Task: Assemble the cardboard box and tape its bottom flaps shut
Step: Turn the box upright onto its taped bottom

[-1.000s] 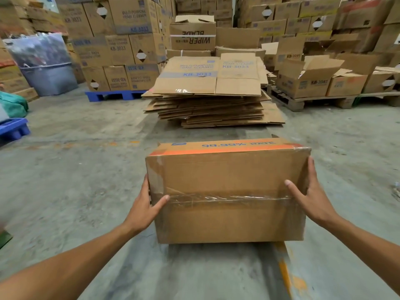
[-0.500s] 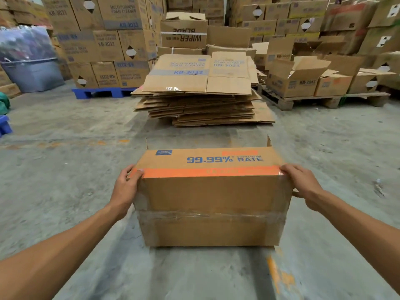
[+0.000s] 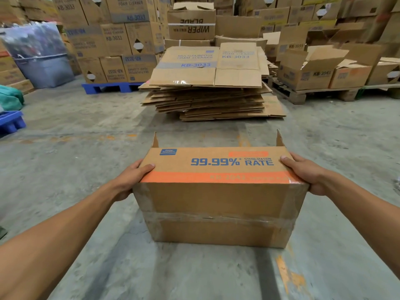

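The cardboard box rests on the concrete floor, taped seam facing you. Your left hand and right hand clasp its 2 ends. Expect it light, stiff-walled; grip corners, not flaps.

far open flaps mostly hidden behind the box.

The cardboard box is gripped at its two ends by the left hand and the right hand, its taped bottom turned toward the camera. Beyond the box, a stack of flattened cartons is seen on the concrete floor.
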### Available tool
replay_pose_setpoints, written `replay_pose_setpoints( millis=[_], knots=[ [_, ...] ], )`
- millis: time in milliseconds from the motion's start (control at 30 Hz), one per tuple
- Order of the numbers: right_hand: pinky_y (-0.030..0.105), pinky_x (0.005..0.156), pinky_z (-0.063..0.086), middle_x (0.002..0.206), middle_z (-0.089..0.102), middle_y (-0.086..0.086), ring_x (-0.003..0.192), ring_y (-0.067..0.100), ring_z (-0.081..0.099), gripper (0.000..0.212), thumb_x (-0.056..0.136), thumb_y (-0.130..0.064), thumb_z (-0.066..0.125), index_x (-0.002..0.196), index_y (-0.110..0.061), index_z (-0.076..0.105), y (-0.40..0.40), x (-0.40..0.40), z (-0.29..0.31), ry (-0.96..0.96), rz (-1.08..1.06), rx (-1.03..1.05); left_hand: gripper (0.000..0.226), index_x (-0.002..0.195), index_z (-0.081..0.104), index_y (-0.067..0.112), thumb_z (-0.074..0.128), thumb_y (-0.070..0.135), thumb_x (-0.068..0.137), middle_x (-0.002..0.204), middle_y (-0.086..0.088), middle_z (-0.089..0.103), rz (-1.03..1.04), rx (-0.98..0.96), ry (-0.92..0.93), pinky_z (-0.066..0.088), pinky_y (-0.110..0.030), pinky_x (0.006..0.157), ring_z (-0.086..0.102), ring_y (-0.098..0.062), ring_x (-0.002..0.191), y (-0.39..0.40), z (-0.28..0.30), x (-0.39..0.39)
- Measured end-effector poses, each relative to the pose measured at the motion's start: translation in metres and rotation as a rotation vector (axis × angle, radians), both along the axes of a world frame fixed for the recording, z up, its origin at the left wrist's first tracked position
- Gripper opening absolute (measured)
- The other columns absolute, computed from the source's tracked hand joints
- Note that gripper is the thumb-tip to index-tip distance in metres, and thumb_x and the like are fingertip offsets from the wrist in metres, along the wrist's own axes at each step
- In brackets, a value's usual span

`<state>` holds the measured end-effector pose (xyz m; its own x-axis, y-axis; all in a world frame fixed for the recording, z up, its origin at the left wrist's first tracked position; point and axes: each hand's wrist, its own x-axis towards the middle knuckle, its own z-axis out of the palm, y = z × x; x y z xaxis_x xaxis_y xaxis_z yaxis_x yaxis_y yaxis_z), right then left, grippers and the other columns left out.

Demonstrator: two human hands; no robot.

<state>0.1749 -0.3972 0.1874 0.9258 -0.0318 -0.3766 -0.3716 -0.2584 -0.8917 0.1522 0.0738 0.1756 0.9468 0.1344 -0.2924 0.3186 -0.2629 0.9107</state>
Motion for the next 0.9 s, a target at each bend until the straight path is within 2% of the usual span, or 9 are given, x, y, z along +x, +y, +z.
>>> replay_pose_setpoints(
  millis=[167,233,300,433,533,600,767,833,900],
  knots=[
    [0.032,0.056,0.056,0.114,0.069,0.01,0.078,0.023,0.067,0.035,0.104,-0.032,0.042,0.139,-0.026,0.043,0.01,-0.007,0.011,-0.039,-0.014,-0.004,0.045,0.134,0.051,0.023,0.057,0.042,0.093,0.117,-0.005,0.068,0.013,0.04,-0.037,0.055,-0.036,0.072,0.068,-0.024,0.099,-0.006,0.006,-0.002],
    [0.03,0.057,0.054,0.113,0.069,0.007,0.081,0.021,0.067,0.036,0.104,-0.032,0.043,0.14,-0.027,0.045,0.012,-0.009,0.017,-0.103,-0.015,-0.027,0.042,0.13,0.055,0.02,0.057,0.04,0.093,0.116,-0.005,0.068,0.028,0.09,-0.13,0.054,-0.033,0.072,0.068,-0.021,0.095,-0.004,0.01,-0.005],
    [0.031,0.064,0.051,0.117,0.068,0.005,0.088,0.02,0.067,0.038,0.103,-0.034,0.043,0.141,-0.028,0.047,0.013,-0.012,0.025,-0.233,-0.026,-0.073,0.044,0.126,0.059,0.021,0.061,0.045,0.089,0.117,-0.004,0.068,0.056,0.145,-0.259,0.055,-0.036,0.08,0.068,-0.019,0.096,0.001,0.016,-0.004],
    [0.02,0.072,0.047,0.123,0.059,-0.006,0.095,0.007,0.06,0.044,0.104,-0.029,0.043,0.148,-0.029,0.037,0.017,-0.02,0.027,-0.595,-0.058,-0.148,0.071,0.139,0.047,0.031,0.065,0.06,0.077,0.131,0.005,0.062,0.121,0.222,-0.501,0.049,-0.04,0.099,0.061,-0.013,0.114,0.011,0.022,-0.006],
    [0.034,0.102,0.042,0.143,0.046,-0.008,0.123,0.011,0.051,0.057,0.103,-0.024,0.044,0.154,-0.032,0.02,0.017,-0.03,0.005,-0.748,-0.05,-0.185,0.081,0.148,0.031,0.036,0.068,0.052,0.079,0.143,0.01,0.051,0.134,0.225,-0.608,0.043,-0.032,0.104,0.054,-0.008,0.125,-0.001,0.005,-0.017],
    [0.041,0.109,0.038,0.151,0.037,-0.011,0.132,0.012,0.045,0.065,0.102,-0.021,0.047,0.155,-0.038,0.012,0.016,-0.036,-0.018,-0.697,0.0,-0.19,0.079,0.149,0.029,0.037,0.072,0.037,0.082,0.141,0.013,0.052,0.128,0.2,-0.586,0.043,-0.031,0.104,0.055,-0.006,0.124,-0.008,-0.016,-0.028],
    [0.049,0.107,0.044,0.156,0.035,-0.004,0.129,0.014,0.048,0.076,0.1,-0.023,0.052,0.155,-0.042,0.004,0.022,-0.059,-0.059,-0.534,0.067,-0.205,0.07,0.144,0.034,0.037,0.07,0.019,0.087,0.13,0.013,0.056,0.125,0.161,-0.404,0.047,-0.045,0.103,0.058,-0.017,0.117,-0.01,-0.07,-0.055],
    [0.047,0.103,0.047,0.154,0.038,-0.003,0.126,0.018,0.051,0.076,0.1,-0.024,0.052,0.155,-0.042,0.003,0.023,-0.063,-0.064,-0.512,0.059,-0.202,0.072,0.147,0.029,0.032,0.068,0.017,0.088,0.131,0.014,0.052,0.132,0.169,-0.367,0.046,-0.043,0.103,0.055,-0.018,0.119,-0.012,-0.076,-0.06],
    [0.053,0.102,0.047,0.154,0.038,-0.001,0.129,0.025,0.05,0.076,0.1,-0.027,0.051,0.154,-0.043,0.001,0.026,-0.062,-0.065,-0.485,0.028,-0.216,0.073,0.149,0.026,0.03,0.066,0.018,0.09,0.132,0.016,0.048,0.136,0.186,-0.355,0.045,-0.041,0.103,0.052,-0.015,0.118,-0.013,-0.076,-0.059]
  ],
)
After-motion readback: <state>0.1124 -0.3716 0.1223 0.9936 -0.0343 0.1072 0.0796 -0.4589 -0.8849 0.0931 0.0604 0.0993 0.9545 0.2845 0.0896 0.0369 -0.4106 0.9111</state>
